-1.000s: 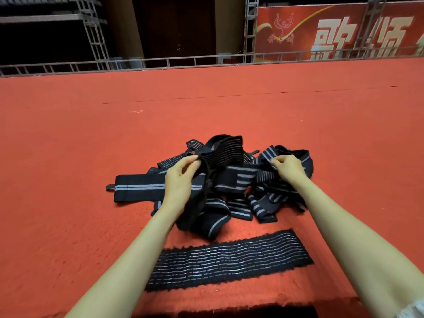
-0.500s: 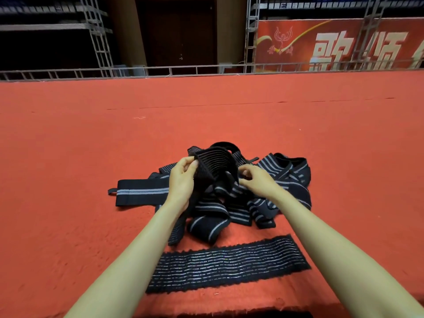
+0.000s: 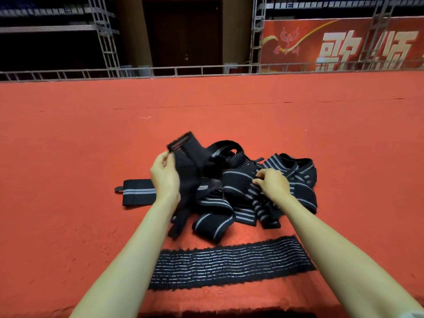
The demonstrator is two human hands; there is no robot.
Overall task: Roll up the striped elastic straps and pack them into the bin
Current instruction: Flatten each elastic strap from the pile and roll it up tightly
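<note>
A: Where does the single view sit?
B: On the person's head, facing forward and down, close over the heap of black grey-striped elastic straps [image 3: 236, 184], the grey metal truss rail [image 3: 160, 71] far ahead.

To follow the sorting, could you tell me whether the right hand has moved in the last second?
Yes. The right hand has shifted left, from the pile's right edge toward its middle, judged against the wide strap lying flat nearby.

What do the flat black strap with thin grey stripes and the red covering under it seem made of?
Flat black strap with thin grey stripes: likely knitted elastic, matte, fuzzy ragged edges. Red covering: apparently felt-like carpet, matte, nubbly texture.
</note>
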